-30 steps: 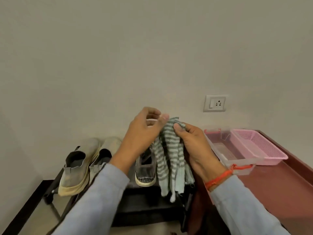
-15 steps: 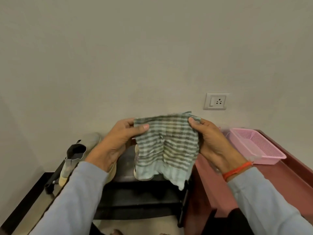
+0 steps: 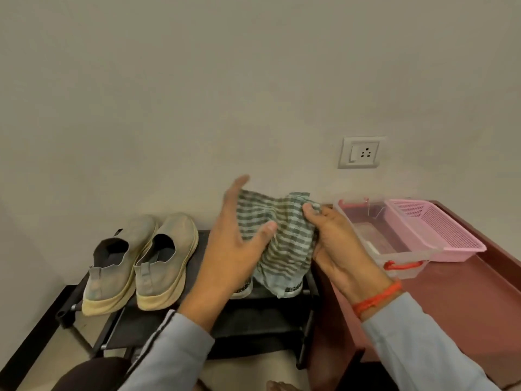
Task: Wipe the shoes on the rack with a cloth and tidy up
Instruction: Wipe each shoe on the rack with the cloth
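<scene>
Right hand (image 3: 335, 244) pinches the striped cloth (image 3: 282, 235) mid-frame; left hand (image 3: 239, 244) is spread open, grip loose, against it. Second pair of shoes (image 3: 293, 289) is mostly hidden behind.

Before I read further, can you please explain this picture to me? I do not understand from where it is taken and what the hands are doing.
A camera on the person's head looks down at their own hands. The right hand pinches a striped cloth; the left hand is open against it. Below stands a black shoe rack with a pair of beige shoes; other shoes are mostly hidden behind the cloth. To the right, a reddish table holds a clear box and a pink basket.
</scene>
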